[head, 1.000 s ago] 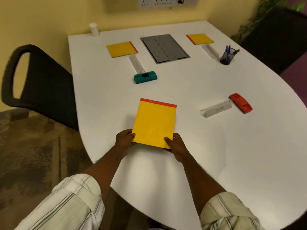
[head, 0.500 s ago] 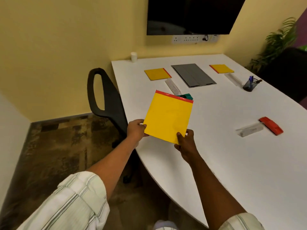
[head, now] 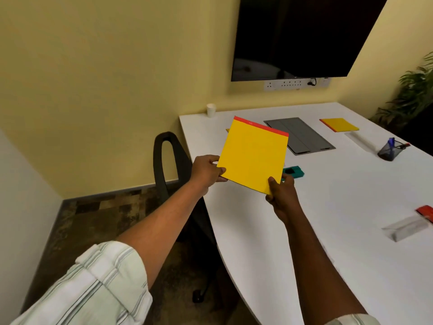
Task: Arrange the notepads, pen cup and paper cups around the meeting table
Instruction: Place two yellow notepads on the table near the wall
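Notepads [head: 254, 156]: two clear; paper cup [head: 210, 110]: one.

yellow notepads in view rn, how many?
3: one notepad held up by the left hand and right hand; one far notepad on the table; a sliver of a third behind the held one.

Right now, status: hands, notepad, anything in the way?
Left hand and right hand both gripping yellow notepad, lifted off the table. Teal block sits just behind it.
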Available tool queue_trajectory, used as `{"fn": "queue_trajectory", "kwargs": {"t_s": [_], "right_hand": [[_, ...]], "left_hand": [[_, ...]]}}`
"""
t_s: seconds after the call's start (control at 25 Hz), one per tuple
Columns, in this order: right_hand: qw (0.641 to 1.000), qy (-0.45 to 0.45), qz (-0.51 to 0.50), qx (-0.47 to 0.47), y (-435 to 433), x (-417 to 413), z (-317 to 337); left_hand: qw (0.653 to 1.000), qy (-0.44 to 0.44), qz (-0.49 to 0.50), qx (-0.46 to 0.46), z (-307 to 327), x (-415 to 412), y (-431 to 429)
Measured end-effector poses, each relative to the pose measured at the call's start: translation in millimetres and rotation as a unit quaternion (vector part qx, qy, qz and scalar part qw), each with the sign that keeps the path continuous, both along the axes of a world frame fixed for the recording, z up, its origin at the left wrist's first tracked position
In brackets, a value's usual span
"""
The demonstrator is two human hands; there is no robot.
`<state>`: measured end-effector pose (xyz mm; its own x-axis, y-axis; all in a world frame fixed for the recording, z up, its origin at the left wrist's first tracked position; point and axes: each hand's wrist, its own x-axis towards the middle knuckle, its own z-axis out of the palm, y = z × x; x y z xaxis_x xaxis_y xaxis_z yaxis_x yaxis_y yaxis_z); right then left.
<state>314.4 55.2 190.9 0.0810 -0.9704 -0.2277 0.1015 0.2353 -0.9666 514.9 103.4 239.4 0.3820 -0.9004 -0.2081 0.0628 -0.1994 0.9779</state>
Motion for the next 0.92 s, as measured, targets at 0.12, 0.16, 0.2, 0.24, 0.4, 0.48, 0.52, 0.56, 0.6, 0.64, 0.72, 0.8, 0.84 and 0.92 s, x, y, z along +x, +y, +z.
{"fn": "queue_trajectory", "kwargs": {"t_s": [0.12,0.16,0.2,0.24,0.4,0.48,0.52,0.56,0.6,0.64,0.72,0.8,0.84,0.92], "right_hand": [[1.0,-0.002,0.009,-0.014,-38,39,18],[1.0,-0.002,0.009,-0.015,-50,51,22],[1.0,-0.002,0.006,-0.013,-61,62,24],[1.0,-0.002,0.003,-0.012,-69,72,26],[0.999,0.028,0.009,-0.032,-99,117,27],[0.999,0.034,0.004,-0.032,-114,144,26],[0.999,0.027,-0.004,-0.036,-121,157,25],[0.999,0.02,-0.015,-0.04,-127,170,25],[0.999,0.016,-0.024,-0.041,-132,181,26],[0.999,0.016,-0.03,-0.039,-136,193,28],[0.999,0.023,-0.04,-0.023,-144,226,34],[0.998,0.042,-0.04,-0.026,-152,258,43],[0.997,0.052,-0.042,-0.029,-158,274,46],[0.996,0.067,-0.049,-0.031,-171,303,49]], "left_hand": [[0.999,0.026,0.032,0.004,15,37,-37],[0.999,0.033,0.038,0.006,18,48,-48],[0.998,0.038,0.046,0.01,20,59,-59],[0.998,0.042,0.053,0.012,20,69,-69],[0.997,0.04,0.06,0.025,18,113,-109],[0.997,0.043,0.049,0.035,12,142,-133],[0.998,0.046,0.039,0.033,10,157,-145],[0.998,0.049,0.027,0.028,9,173,-158],[0.998,0.05,0.015,0.018,9,186,-168],[0.999,0.05,0.003,0.009,9,198,-178],[0.999,0.048,-0.023,-0.001,12,232,-200],[0.997,0.058,-0.049,-0.009,17,268,-219],[0.996,0.062,-0.064,-0.014,20,286,-228],[0.993,0.067,-0.093,-0.015,23,318,-247]]}}
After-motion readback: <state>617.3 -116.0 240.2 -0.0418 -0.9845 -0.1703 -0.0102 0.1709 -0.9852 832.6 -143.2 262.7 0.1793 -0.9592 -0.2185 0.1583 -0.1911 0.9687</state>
